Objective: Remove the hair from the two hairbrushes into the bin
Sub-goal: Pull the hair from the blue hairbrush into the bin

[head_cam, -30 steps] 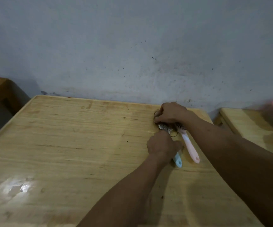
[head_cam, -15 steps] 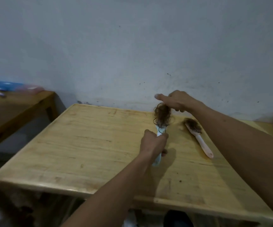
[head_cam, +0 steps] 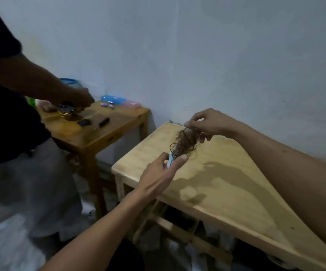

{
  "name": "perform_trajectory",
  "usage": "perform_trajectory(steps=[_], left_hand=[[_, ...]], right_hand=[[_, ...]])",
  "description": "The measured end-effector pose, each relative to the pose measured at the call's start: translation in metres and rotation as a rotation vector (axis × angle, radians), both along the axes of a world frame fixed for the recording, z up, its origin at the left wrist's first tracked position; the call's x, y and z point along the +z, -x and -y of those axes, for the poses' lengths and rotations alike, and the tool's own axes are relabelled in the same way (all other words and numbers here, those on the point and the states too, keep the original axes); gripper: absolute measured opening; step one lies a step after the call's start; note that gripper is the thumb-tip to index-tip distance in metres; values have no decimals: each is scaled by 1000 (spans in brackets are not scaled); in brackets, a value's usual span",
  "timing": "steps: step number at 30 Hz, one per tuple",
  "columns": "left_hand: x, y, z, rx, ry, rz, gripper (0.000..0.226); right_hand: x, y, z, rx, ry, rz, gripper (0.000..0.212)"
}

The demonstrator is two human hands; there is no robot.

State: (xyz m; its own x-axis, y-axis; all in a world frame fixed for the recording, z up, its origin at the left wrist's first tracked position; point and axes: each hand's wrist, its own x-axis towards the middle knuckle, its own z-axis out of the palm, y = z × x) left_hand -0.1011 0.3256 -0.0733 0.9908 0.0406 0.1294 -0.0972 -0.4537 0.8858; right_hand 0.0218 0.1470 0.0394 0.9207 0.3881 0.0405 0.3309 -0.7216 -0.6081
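A: Where is the brush?

B: The light blue plastic hairbrush (head_cam: 171,160) is in the left hand (head_cam: 156,178), held above the near left corner of the pale wooden table (head_cam: 226,184). Thumb and fingers are closed around its handle. Only a short section of blue shows between them; the head is covered by hair.

A: And the right hand?

B: The right hand (head_cam: 207,124) is raised above the brush. Its thumb and forefinger are pinched together on the top of a tangled clump of curly brown hair (head_cam: 185,142). The remaining fingers are curled behind the clump. The hair hangs from the pinch down to the brush head and is in contact with both.

A: Is it free of the bristles?

B: I cannot tell. The lower strands overlap the brush.

A: What is to the left?

B: A darker brown wooden side table (head_cam: 107,132), standing apart from the pale one. It carries a flat blue plastic case (head_cam: 113,99), a pink case (head_cam: 131,104) just beside it, and several small black items (head_cam: 83,122) that are too dim to identify. A second person in a dark shirt (head_cam: 3,106) stands at it, with one hand on an object there.
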Motion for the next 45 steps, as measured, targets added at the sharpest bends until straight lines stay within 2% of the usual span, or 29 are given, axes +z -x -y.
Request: perform_trajectory(steps=[2, 4, 9, 11, 16, 21, 30, 34, 37, 41, 45], left_hand=[[-10, 16, -31, 99, -85, 33, 70], [-24, 31, -60, 211, -165, 42, 76], [-64, 79, -122, 300, -277, -2, 66], [-78, 100, -140, 328, -382, -5, 65], [-111, 148, -169, 441, -612, -58, 63], [-138, 184, -186, 505, -721, -133, 65], [-183, 228, -194, 647, -741, -200, 72], [-196, 237, -194, 625, -817, -230, 72], [-200, 240, -195, 601, -870, -245, 64], [-205, 242, -201, 578, -913, -282, 58], [-208, 257, -212, 663, -894, -384, 63]], right_hand=[[-11, 6, -35, 96, 2, -47, 31], [-21, 17, -68, 197, 19, -122, 28], [-49, 36, -140, 399, 174, -288, 30], [-62, 46, -163, 462, 241, -344, 32], [-101, 74, -208, 578, 354, -352, 25], [-138, 99, -234, 681, 315, -334, 14], [-200, 109, -244, 610, 96, -364, 10], [-238, 122, -228, 494, 10, -315, 13], [-256, 129, -217, 368, -75, -334, 14], [-276, 133, -208, 260, -86, -266, 10], [-287, 115, -194, 128, -50, -193, 11]])
